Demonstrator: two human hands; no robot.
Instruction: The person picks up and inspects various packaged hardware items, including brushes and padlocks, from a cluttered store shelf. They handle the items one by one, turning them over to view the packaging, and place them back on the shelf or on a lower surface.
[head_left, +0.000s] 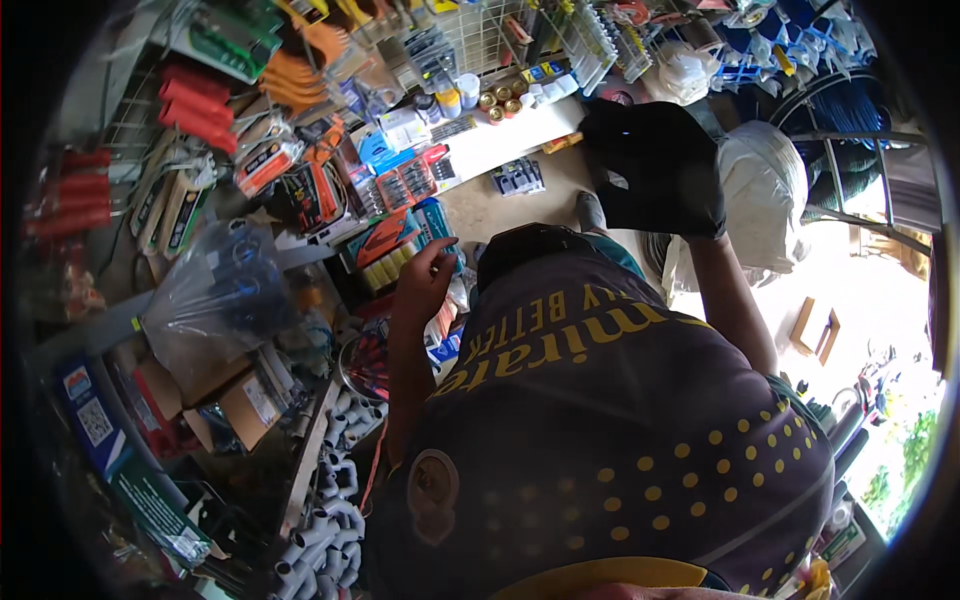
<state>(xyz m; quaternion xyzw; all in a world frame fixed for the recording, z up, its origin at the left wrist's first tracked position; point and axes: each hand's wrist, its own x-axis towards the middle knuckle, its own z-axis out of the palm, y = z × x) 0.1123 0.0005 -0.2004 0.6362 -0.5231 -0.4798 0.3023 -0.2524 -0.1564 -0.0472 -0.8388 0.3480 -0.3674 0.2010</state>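
My left hand (429, 276) hangs in front of the shelf goods with its fingers loosely bent and nothing visible in it. Beside its fingertips are teal boxes (433, 223) and a row of pale yellow packages (391, 268). My right forearm reaches forward into a black covering (664, 169), which could be a bag or a large glove. That covering hides my right hand, so its fingers cannot be made out. A small gap shows through the black material near its left side. Past it, on the floor, is one of my feet (591, 212).
A white shelf (517, 142) ahead bears small cans (499, 101) and packets. Hanging tools crowd the wire rack (480, 37). Grey pipe fittings (330, 517) and an opened cardboard box (251, 405) lie left. A large white sack (765, 195) stands right, near a cardboard piece (816, 330).
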